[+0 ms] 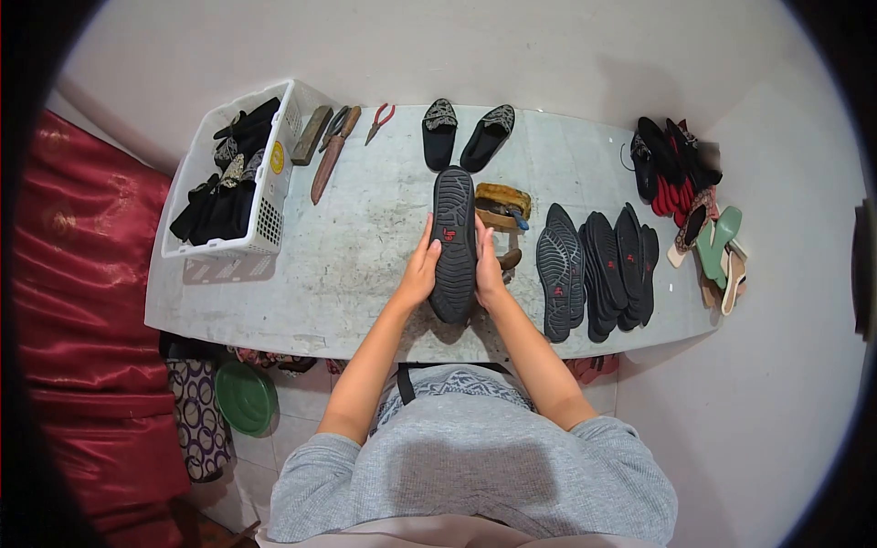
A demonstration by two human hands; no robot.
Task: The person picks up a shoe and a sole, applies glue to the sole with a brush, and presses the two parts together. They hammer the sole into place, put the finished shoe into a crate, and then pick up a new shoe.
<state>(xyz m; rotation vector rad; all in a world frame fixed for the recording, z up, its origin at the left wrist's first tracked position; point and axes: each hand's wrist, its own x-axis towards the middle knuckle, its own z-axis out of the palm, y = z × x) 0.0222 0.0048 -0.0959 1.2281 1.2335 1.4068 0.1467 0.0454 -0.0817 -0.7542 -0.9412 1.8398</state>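
Note:
A black shoe sole (454, 245) is held up over the near middle of the table, its ridged tread and red mark facing me. My left hand (419, 270) is closed on its left edge, thumb on the tread. On the opposite edge, my right hand (489, 265) grips it too. Whether an upper is attached behind the sole is hidden. Just beyond it stands a pair of black flat shoes with patterned toes, the left shoe (439, 137) and the right shoe (488, 139). Right of my hands lie several black soles (607, 274) in overlapping stacks.
A white basket (274, 196) of dark shoe uppers stands on the table's left, beside a block (312, 135), a brown sheath (326, 169) and red-handled pliers (380, 124). A yellowish-brown holder (503, 196) sits behind my right hand. Red-and-black shoes (671, 164) and green sandals (717, 242) crowd the right end.

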